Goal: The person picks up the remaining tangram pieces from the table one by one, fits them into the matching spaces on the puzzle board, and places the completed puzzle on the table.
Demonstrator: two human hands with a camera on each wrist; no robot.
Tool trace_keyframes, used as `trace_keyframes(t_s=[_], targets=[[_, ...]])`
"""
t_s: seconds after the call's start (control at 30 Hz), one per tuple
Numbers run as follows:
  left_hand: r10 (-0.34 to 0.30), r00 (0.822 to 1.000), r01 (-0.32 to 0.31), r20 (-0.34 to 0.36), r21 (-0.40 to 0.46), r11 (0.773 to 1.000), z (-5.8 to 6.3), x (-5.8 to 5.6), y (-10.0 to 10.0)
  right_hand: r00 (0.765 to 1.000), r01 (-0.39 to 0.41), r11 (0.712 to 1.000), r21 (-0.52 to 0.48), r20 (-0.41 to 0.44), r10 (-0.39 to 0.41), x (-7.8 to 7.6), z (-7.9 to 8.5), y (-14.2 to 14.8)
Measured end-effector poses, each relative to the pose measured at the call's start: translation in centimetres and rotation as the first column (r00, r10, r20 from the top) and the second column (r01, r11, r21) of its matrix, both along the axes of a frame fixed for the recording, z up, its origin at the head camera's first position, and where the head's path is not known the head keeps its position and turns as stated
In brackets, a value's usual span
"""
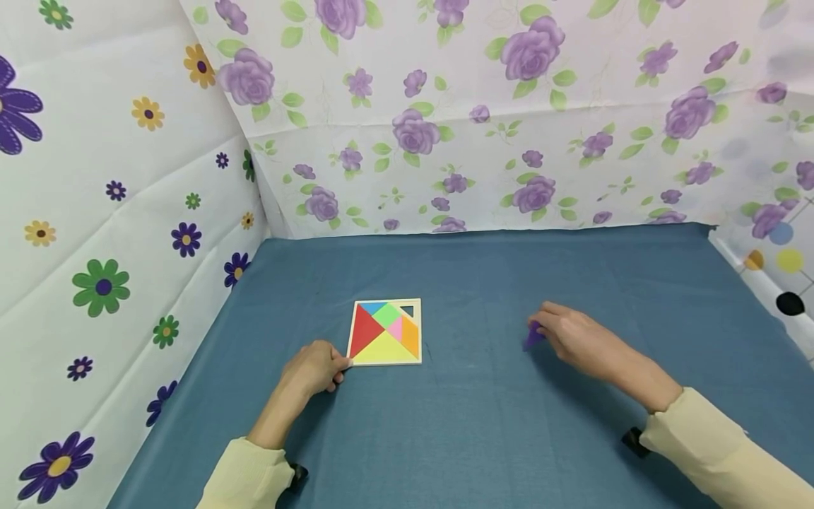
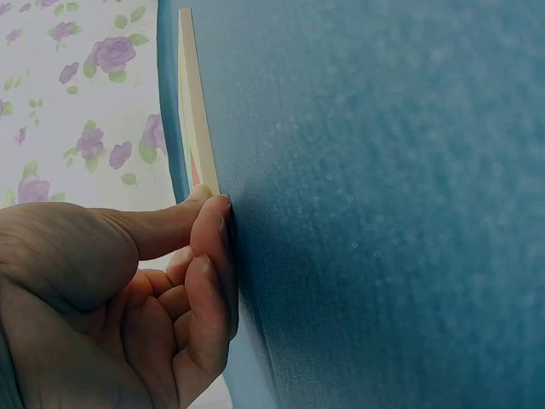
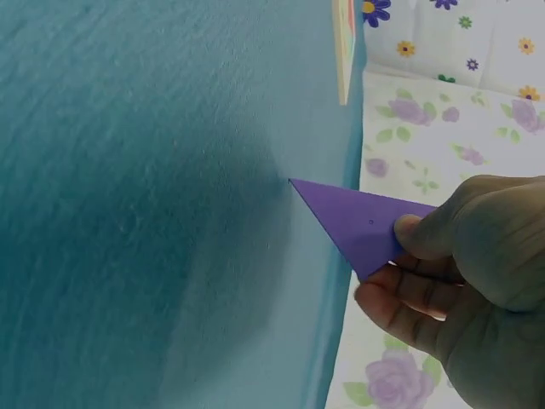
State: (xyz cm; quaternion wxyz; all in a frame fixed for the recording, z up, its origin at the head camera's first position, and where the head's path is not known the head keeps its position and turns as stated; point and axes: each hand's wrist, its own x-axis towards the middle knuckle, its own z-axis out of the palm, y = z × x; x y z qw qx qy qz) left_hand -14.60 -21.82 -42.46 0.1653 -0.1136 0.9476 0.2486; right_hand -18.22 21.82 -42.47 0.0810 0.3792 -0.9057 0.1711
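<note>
A square tangram board [image 1: 420,339] with a pale wooden rim lies on the blue cloth, holding red, yellow, green, blue, pink and orange pieces. Its upper right corner shows bare pale wood and a small dark triangle. My left hand [image 1: 316,367] pinches the board's near left corner between thumb and fingers; the left wrist view shows the board [image 2: 197,111] nearly edge-on. Well to the right of the board, my right hand [image 1: 575,339] pinches a purple triangle piece [image 3: 353,223] between thumb and fingers. One sharp corner points toward the cloth; whether it touches, I cannot tell.
Blue cloth [image 1: 458,438] covers the table. White sheets with purple roses [image 1: 413,131] stand along its back edge, and a daisy-print sheet [image 1: 102,286] runs along the left. A dotted sheet [image 1: 788,283] borders the right side.
</note>
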Motion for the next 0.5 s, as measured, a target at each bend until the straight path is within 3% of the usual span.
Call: trace_keyframes(t_s=[0.3,0.5], targets=[[-0.004,1.0,0.004,-0.008,0.008,1.0,-0.03,0.08,-0.02,0.992,-0.019,0.998,-0.06,-0.125,0.011,0.15,-0.36,-0.8],[-0.006,1.0,0.007,-0.012,0.012,1.0,-0.02,0.08,-0.02,0.992,-0.006,0.992,-0.124,-0.128,-0.01,0.23,-0.48,-0.98]])
